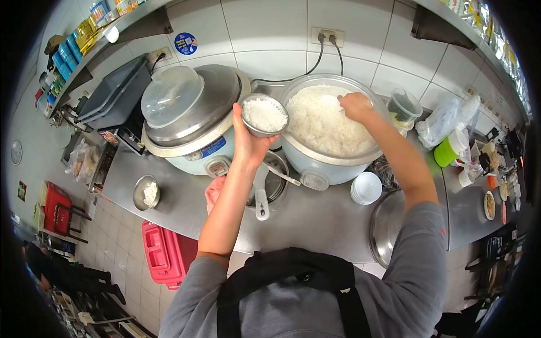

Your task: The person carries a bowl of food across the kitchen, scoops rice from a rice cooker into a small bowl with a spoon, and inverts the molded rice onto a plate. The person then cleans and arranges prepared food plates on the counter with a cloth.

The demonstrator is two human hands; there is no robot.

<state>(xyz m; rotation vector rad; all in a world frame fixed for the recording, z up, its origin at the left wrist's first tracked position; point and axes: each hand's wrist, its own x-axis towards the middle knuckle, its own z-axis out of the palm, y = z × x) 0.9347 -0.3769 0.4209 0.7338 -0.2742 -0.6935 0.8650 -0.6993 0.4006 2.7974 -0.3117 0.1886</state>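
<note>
Rice-filled bowl (258, 131) between lidded cooker (189, 160) and open cooker (341, 171)

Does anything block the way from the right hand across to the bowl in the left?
Nothing visible does. The right hand is at the rice in the open cooker, toward its right side; the left hand holds the metal bowl by the left rim. Between them lie only rice and rim.

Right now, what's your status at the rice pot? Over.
Left hand holding a bowl of rice. Right hand over the open pot. Nothing visible blocking between bowl and pot.
</note>
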